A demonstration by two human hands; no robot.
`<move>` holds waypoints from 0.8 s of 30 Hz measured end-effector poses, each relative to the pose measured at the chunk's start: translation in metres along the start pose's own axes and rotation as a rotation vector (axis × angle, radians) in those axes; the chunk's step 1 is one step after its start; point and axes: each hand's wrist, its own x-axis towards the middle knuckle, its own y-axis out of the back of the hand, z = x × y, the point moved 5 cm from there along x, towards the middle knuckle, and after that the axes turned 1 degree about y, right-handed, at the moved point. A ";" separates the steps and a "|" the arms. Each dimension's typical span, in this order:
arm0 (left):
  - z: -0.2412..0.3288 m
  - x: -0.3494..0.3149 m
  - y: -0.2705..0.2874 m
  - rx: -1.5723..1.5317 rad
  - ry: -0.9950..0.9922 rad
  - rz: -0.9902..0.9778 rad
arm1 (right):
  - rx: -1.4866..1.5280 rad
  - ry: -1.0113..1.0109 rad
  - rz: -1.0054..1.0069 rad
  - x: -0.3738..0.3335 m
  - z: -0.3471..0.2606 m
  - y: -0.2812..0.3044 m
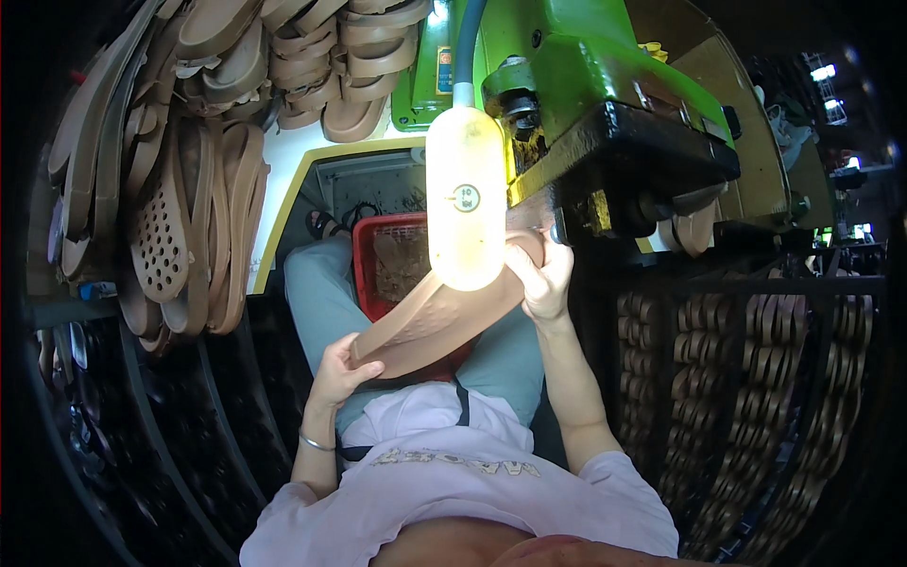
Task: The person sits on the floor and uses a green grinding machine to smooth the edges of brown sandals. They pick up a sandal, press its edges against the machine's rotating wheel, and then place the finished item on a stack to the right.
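Brown shoe [453, 326], mid-frame: left grip [338, 374] and right grip [549, 285] pinch opposite ends, best supported evenly; lamp [467, 194] perhaps hides detail

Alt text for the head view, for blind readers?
The left hand and right hand hold a brown slipper by its ends, partly hidden by a lit lamp beside a green machine. A red basket sits below; more brown slippers are piled at upper left.

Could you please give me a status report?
Left hand gripping one end of brown sandal; right hand gripping the other. Lamp partly hides sandal from camera.
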 end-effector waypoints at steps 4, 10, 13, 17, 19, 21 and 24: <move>0.045 0.031 -0.032 0.374 -0.182 -0.151 | 0.053 0.001 0.021 0.002 -0.008 -0.001; 0.144 0.046 -0.068 0.689 -0.417 -0.078 | 0.156 0.194 0.227 0.011 -0.028 0.032; 0.175 0.056 -0.087 0.832 -0.517 -0.066 | 0.194 0.218 0.278 0.018 -0.026 0.057; 0.202 0.065 -0.105 0.895 -1.059 -0.343 | 0.263 0.203 0.337 0.022 -0.041 0.062; 0.200 0.068 -0.101 0.849 -1.180 -0.402 | 0.284 0.167 0.354 0.019 -0.041 0.065; 0.196 0.075 -0.093 0.708 -0.950 -0.372 | 0.259 0.146 0.362 0.014 -0.038 0.061; 0.190 0.076 -0.078 0.588 -0.616 -0.318 | 0.248 0.107 0.364 0.005 -0.034 0.048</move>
